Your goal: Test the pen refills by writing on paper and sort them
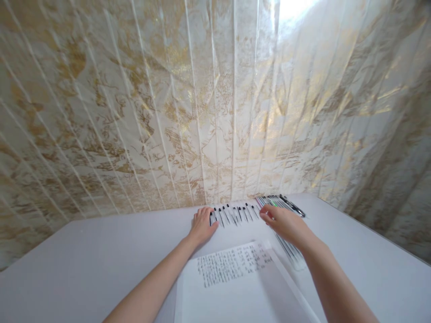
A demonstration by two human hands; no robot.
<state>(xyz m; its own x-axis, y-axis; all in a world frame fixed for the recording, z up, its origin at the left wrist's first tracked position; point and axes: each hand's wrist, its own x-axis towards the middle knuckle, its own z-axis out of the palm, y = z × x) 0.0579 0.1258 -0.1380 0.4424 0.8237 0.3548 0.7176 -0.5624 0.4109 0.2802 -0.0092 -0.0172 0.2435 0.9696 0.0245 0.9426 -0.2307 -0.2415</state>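
Note:
Several thin sticks with dark ends, which look like pen parts [235,215], lie side by side in a row near the back of the table. At the row's left end rests my left hand [201,225], palm down. Its thumb is apart from the fingers, close to the leftmost dark stick. My right hand [284,223] is beyond the row's right end, with thumb and fingers curled together. Whatever they may hold is too small or hidden to make out. A bundle of slim pens or refills [286,247] lies partly under this hand and forearm.
Handwritten paper sheets [224,296] lie on the white table [111,255] between my forearms. Dark pens [292,205] sit at the back right beside more slim sticks. A white-and-gold patterned curtain [188,112] hangs behind the table's back edge.

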